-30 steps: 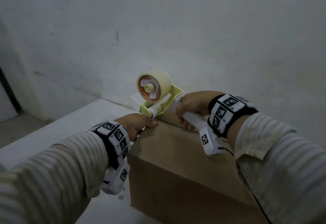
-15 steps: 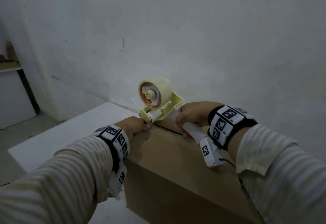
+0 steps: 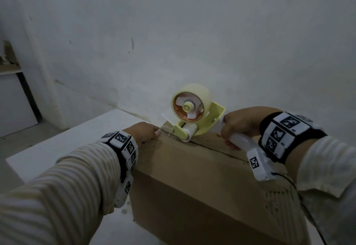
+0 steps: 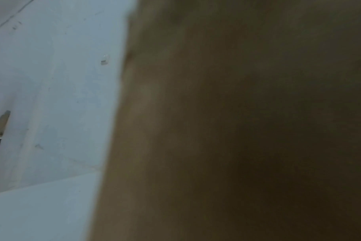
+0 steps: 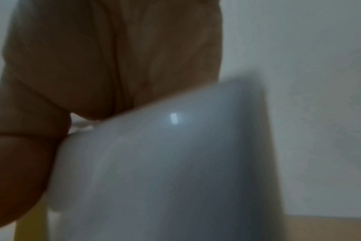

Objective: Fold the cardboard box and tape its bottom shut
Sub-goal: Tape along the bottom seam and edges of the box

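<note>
A brown cardboard box (image 3: 202,177) stands on a white table (image 3: 67,142), its flaps folded shut with a seam (image 3: 221,151) along the top. My right hand (image 3: 240,123) grips the white handle (image 3: 238,139) of a yellow tape dispenser (image 3: 192,108), and the roller rests on the seam near the far left end. A short strip of clear tape (image 3: 167,129) runs from the roller to my left hand (image 3: 143,132). That hand is curled over the box's far left corner, its fingers hidden behind the edge. The right wrist view shows the handle (image 5: 165,171) up close; the left wrist view shows blurred brown cardboard (image 4: 216,130).
A white wall (image 3: 192,42) rises directly behind the table and box. At the far left stand a pale cabinet (image 3: 13,106) and grey floor (image 3: 23,136). Bare table surface (image 4: 41,203) lies to the left of the box.
The dispenser has slid a little to the right along the seam, away from my left hand, leaving a short strip of tape between them. My left hand stays at the corner.
</note>
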Demonstrator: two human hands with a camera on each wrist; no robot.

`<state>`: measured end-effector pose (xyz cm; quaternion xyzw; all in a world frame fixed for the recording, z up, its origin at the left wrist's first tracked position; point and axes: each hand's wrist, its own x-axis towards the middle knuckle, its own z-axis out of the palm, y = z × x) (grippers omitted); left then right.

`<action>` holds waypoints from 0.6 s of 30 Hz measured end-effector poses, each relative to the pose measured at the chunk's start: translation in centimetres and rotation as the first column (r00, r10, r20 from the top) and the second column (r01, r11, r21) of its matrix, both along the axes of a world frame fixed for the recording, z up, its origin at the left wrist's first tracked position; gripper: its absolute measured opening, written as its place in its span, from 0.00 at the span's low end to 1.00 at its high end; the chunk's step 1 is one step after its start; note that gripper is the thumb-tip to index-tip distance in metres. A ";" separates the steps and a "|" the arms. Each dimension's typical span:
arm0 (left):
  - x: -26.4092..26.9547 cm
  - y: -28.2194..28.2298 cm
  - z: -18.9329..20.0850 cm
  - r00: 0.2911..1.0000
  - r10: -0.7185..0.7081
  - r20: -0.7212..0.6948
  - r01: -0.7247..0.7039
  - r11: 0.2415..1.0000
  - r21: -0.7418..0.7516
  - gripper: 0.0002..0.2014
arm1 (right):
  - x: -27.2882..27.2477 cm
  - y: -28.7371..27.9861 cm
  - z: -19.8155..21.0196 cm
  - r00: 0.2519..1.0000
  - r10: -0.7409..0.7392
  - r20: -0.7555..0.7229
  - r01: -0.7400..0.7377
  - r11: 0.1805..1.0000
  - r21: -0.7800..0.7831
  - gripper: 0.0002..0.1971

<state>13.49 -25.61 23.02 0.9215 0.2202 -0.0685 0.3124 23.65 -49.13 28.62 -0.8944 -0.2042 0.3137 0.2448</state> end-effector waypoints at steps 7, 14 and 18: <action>-0.4 -3.0 1.0 1.000 -0.003 -0.016 0.008 0.958 0.288 0.22 | -0.8 0.1 0.2 0.995 0.098 0.019 -0.093 0.981 -0.173 0.06; -0.5 -5.5 1.4 0.959 -0.174 -0.225 0.246 0.905 0.347 0.24 | -1.3 0.0 0.1 0.997 0.059 0.054 -0.049 0.986 -0.161 0.08; -0.6 -5.0 1.4 0.927 -0.234 -0.293 0.342 0.847 0.407 0.29 | -1.8 0.6 -0.1 0.996 0.027 0.087 -0.015 0.990 -0.137 0.07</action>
